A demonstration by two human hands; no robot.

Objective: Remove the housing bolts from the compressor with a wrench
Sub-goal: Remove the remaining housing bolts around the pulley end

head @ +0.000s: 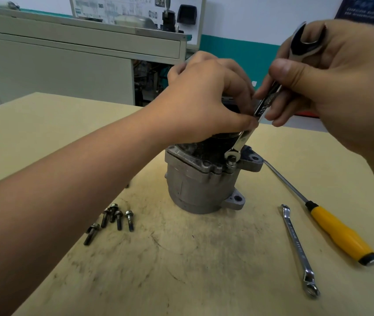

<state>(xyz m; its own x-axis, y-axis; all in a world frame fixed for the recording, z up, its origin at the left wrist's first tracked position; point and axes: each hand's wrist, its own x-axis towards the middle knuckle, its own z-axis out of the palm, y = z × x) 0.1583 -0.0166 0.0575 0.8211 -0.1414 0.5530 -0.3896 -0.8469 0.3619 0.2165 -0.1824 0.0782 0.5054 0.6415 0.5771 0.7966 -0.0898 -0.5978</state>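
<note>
A grey metal compressor (201, 185) stands upright on the wooden table (44, 137). My left hand (204, 101) grips its dark top and hides it. My right hand (332, 87) holds a silver combination wrench (270, 99) by the shaft, tilted steeply. The wrench's lower end sits on a housing bolt (231, 161) at the front right of the flange; its open jaw sticks up above my fingers. Several removed bolts (113, 218) lie on the table to the left of the compressor.
A second silver wrench (299, 250) and a screwdriver with a yellow handle (338, 233) lie on the table at the right. A grey cabinet (67, 58) and a wall board with equipment stand behind the table.
</note>
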